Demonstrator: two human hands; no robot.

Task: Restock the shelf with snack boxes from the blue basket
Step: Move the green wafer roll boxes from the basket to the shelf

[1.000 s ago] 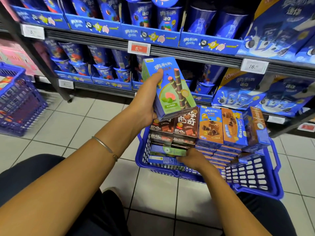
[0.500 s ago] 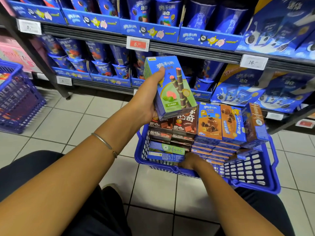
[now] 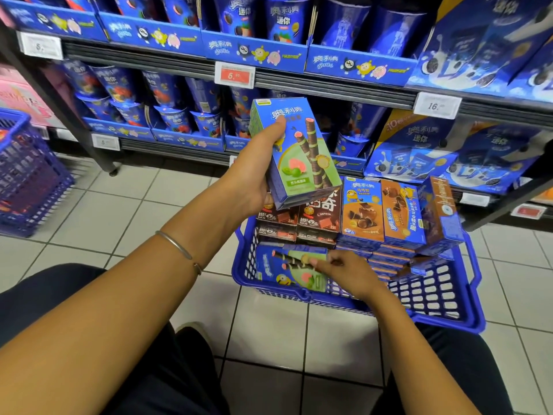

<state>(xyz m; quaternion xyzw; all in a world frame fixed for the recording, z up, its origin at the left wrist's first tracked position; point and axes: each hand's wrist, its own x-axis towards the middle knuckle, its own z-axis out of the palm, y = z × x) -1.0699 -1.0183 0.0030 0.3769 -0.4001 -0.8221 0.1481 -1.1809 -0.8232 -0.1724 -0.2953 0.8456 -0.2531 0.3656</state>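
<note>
With the left hand (image 3: 254,175), grips a green wafer-roll box (image 3: 302,163) upright at centre frame, thumb pressed across its front, before the shelf (image 3: 329,86). With the right hand (image 3: 351,274), lower centre, pinches the end of a second green box (image 3: 287,272) lying in the blue basket (image 3: 428,292), near standing orange boxes (image 3: 363,217).

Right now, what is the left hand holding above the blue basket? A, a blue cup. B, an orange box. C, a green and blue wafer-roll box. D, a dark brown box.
C: the left hand grips the green and blue wafer-roll box above the blue basket; the orange boxes and dark brown boxes stand in it, and the right hand pinches a second green box there.
</note>
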